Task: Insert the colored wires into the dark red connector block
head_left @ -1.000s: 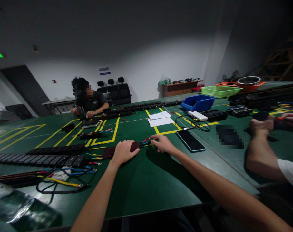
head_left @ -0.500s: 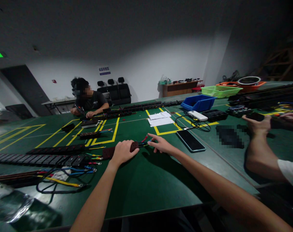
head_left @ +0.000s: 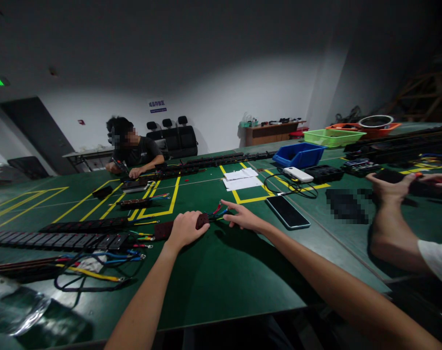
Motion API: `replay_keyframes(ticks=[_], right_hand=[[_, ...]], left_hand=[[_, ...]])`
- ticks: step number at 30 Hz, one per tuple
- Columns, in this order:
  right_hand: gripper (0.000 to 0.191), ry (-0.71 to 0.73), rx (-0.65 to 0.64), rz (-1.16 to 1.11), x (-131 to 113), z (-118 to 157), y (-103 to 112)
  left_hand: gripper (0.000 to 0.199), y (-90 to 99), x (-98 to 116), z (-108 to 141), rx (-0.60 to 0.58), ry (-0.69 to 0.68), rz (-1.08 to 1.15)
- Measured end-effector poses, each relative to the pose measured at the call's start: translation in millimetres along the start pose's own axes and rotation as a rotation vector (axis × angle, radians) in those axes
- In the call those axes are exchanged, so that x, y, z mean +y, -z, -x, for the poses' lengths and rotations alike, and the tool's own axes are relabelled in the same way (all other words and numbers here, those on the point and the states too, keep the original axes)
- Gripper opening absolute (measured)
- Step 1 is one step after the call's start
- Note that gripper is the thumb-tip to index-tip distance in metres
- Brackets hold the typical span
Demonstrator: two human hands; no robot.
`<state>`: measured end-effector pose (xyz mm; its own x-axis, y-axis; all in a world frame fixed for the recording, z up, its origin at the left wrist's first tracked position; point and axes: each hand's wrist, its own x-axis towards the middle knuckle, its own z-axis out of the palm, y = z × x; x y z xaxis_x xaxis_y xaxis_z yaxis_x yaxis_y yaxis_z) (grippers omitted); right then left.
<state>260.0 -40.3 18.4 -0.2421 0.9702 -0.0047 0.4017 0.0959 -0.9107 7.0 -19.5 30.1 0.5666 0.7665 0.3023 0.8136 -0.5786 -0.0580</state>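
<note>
Near the centre of the frame, a dark red block (head_left: 163, 231) lies on the green table (head_left: 206, 291), and the person's left hand (head_left: 186, 228) is wrapped over it, fingers across the top and thumb along its right end, holding it down. From that end a short bunch of coloured wires (head_left: 217, 214), red, blue and green among them, sticks out to the right. The right hand (head_left: 244, 217) is just at the wire tips, index finger stretched out and the other fingers loosely bent; from where I stand I can't tell whether it pinches a wire or merely touches one. Right of that hand a phone (head_left: 288, 212) lies face up, with white papers (head_left: 242, 180) and a blue bin (head_left: 298, 154) farther up the frame. Over at the left edge runs a long black segmented strip (head_left: 56, 240), loose cable ends beside it, and a clear plastic thing (head_left: 27, 311) fills the lower left corner. At the right edge a co-worker's hand (head_left: 390, 187) grips something dark, and at the upper left another person (head_left: 142, 153) in a dark shirt leans over the far side.
</note>
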Motion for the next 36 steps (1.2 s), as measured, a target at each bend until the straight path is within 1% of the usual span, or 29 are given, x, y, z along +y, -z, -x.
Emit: replay_keyframes(ticks=[5, 12, 21, 27, 31, 36], right_hand=[[0.075, 0.013, 0.006, 0.005, -1.9, 0.7, 0.9], [0.072, 0.007, -0.022, -0.057, -7.4, 4.0, 2.6], [0.076, 0.04, -0.018, -0.007, 2.1, -0.5, 3.4], [0.074, 0.041, 0.005, 0.025, 4.2, -2.8, 3.0], [0.072, 0.055, 0.047, 0.079, 6.3, -5.3, 1.6], [0.069, 0.055, 0.088, 0.124, 16.1, -9.7, 1.5]], left_hand=[[0.046, 0.2, 0.6, -0.1, -0.008, 0.005, 0.002], [0.045, -1.3, -0.1, 0.0, -0.005, 0.01, 0.011], [0.044, 0.9, 1.3, 0.9, 0.003, 0.003, 0.001], [0.046, 0.9, 1.0, 0.5, -0.001, 0.004, 0.003], [0.045, 0.8, 1.0, 0.2, -0.001, 0.005, 0.007], [0.046, 1.2, 1.8, -0.1, -0.004, 0.019, 0.018]])
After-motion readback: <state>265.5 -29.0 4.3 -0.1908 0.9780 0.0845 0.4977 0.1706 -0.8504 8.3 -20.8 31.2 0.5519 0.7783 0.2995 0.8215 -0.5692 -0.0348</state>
